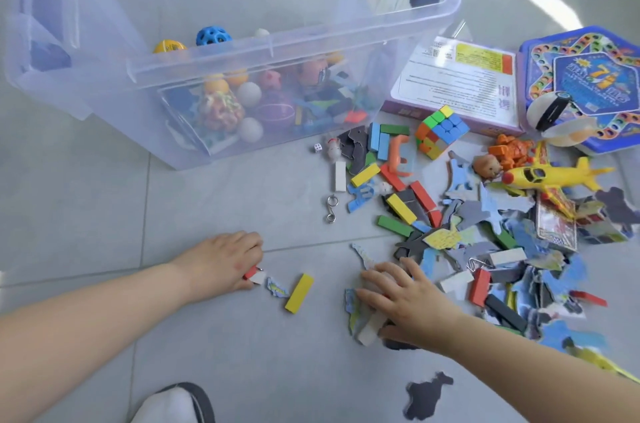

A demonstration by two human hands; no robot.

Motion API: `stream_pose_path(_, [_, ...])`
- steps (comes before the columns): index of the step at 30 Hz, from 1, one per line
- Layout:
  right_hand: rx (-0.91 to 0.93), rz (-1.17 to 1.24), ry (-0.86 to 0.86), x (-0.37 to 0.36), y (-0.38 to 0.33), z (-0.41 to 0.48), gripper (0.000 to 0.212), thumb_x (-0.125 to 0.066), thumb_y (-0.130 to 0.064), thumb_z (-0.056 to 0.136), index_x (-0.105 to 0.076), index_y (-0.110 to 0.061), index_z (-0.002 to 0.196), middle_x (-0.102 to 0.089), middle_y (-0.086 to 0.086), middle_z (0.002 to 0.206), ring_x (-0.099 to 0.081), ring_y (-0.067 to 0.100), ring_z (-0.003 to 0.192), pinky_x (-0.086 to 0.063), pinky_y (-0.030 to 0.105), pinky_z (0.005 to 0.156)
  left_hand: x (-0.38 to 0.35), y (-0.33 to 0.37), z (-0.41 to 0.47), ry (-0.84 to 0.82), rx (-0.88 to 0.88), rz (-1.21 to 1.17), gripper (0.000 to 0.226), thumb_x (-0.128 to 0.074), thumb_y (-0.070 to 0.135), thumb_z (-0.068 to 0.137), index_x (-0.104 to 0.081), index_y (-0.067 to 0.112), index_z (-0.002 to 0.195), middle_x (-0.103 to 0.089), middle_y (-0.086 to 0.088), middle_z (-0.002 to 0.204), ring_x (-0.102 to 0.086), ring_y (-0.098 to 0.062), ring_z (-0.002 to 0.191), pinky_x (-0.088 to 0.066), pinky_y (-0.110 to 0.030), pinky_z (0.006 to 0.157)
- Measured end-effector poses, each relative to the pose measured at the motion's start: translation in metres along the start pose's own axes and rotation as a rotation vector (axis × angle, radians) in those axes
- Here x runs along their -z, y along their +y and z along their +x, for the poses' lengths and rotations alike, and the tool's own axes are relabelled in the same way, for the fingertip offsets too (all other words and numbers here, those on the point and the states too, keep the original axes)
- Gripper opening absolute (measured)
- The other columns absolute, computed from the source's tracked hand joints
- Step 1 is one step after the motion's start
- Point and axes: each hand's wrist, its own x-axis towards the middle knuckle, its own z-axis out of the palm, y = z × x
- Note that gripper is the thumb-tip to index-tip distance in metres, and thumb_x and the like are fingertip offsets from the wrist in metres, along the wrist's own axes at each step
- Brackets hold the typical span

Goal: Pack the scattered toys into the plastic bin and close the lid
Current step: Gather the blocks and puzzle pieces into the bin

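The clear plastic bin (242,51) stands open on the floor at upper left, with balls and small toys inside. Scattered toys lie to its right: coloured blocks, puzzle pieces, a cube puzzle (441,131) and a yellow toy plane (550,176). My left hand (221,261) is low on the floor with its fingers curled round small red and white blocks (254,275). Beside it lie a puzzle piece and a yellow block (299,292). My right hand (405,298) lies fingers spread over puzzle pieces and a white block (372,327) at the pile's near edge.
A purple box (460,86) and a blue hexagonal game tin (588,83) sit at upper right, with a round white toy on the tin. A metal ring puzzle (331,209) lies alone mid-floor. A dark puzzle piece (427,396) and my shoe (173,403) are at the bottom.
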Motion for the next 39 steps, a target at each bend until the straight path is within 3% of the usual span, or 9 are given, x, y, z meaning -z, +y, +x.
stream_pose_path(5, [-0.051,-0.017,0.115,0.001,-0.002,0.021,0.054,-0.078,-0.032,0.034,-0.046,-0.021,0.076,-0.061,-0.006,0.065,-0.056,0.015,0.054,-0.027,0.024,0.059,0.006,0.005,0.003,0.158,0.059,0.114,0.016,-0.034,0.034,0.063,-0.024,0.023,0.070,-0.050,-0.001,0.042,-0.049,-0.001,0.036,-0.028,-0.013,0.036])
stream_pose_path(9, [-0.124,-0.031,0.192,0.012,0.001,0.037,0.039,-0.060,-0.022,0.049,-0.027,-0.020,0.070,-0.053,-0.007,0.047,-0.050,0.010,0.040,-0.032,0.016,0.039,0.014,0.006,0.003,0.198,0.159,0.092,0.013,-0.033,0.032,0.063,-0.029,0.023,0.071,-0.053,0.007,0.043,-0.052,-0.002,0.036,-0.032,-0.013,0.035])
stream_pose_path(12, [-0.225,0.035,0.083,0.020,-0.002,0.050,0.059,-0.079,-0.023,0.041,-0.026,-0.018,0.068,-0.050,-0.003,0.043,-0.048,0.010,0.035,-0.016,0.020,0.036,0.051,0.010,0.016,0.396,0.253,-0.035,0.013,-0.038,0.032,0.070,-0.034,0.020,0.076,-0.059,0.003,0.052,-0.057,-0.013,0.044,-0.037,-0.020,0.039])
stream_pose_path(17, [-0.360,0.349,0.044,0.042,0.000,0.059,0.021,-0.034,-0.016,0.097,-0.042,-0.008,0.114,-0.054,0.010,0.116,-0.053,0.025,0.103,-0.027,0.028,0.067,0.159,-0.001,0.046,0.805,0.194,-0.069,0.015,-0.044,0.021,0.080,-0.038,0.011,0.090,-0.065,-0.021,0.074,-0.039,-0.021,0.073,-0.028,-0.033,0.061])
stream_pose_path(20, [-0.435,0.462,0.146,0.061,-0.001,0.063,0.027,-0.031,-0.022,0.098,-0.041,-0.011,0.121,-0.053,0.005,0.117,-0.052,0.026,0.100,-0.026,0.028,0.066,0.211,-0.027,0.059,0.974,0.299,0.016,0.013,-0.047,0.018,0.086,-0.040,0.011,0.095,-0.065,-0.019,0.087,-0.042,-0.023,0.077,-0.027,-0.033,0.064])
stream_pose_path(26, [-0.499,0.740,0.497,0.108,0.004,0.064,0.015,-0.043,-0.016,0.094,-0.049,-0.012,0.107,-0.045,-0.005,0.074,-0.045,0.021,0.068,-0.030,0.030,0.057,0.225,-0.077,0.075,0.674,0.765,-0.008,0.037,-0.049,0.030,0.092,-0.051,0.010,0.123,-0.051,-0.013,0.130,-0.040,-0.032,0.122,-0.025,-0.035,0.098])
stream_pose_path(33, [-0.335,0.667,1.244,0.227,0.035,0.072,0.031,-0.048,-0.009,0.084,-0.038,-0.039,0.080,-0.040,-0.022,0.069,-0.044,-0.005,0.061,-0.034,0.010,0.061,0.195,-0.048,0.038,0.932,0.283,0.069,0.020,-0.046,0.020,0.088,-0.063,0.009,0.086,-0.070,-0.014,0.086,-0.056,-0.028,0.084,-0.036,-0.034,0.073])
stream_pose_path(36, [-0.403,0.506,1.241,0.256,0.051,0.101,0.014,-0.047,-0.010,0.085,-0.053,-0.019,0.094,-0.051,-0.016,0.074,-0.048,0.018,0.077,-0.034,0.025,0.074,0.157,-0.014,0.027,0.899,0.110,-0.003,0.011,-0.045,0.019,0.090,-0.055,0.019,0.085,-0.070,-0.007,0.079,-0.051,-0.020,0.082,-0.035,-0.032,0.072])
stream_pose_path(39, [-0.602,0.552,0.927,0.267,0.067,0.126,0.021,-0.041,-0.017,0.091,-0.053,-0.011,0.106,-0.065,0.003,0.098,-0.054,0.025,0.098,-0.036,0.030,0.085,0.118,0.001,0.025,0.670,0.096,-0.172,0.009,-0.043,0.027,0.090,-0.050,0.024,0.086,-0.069,-0.001,0.072,-0.048,-0.013,0.077,-0.033,-0.025,0.069])
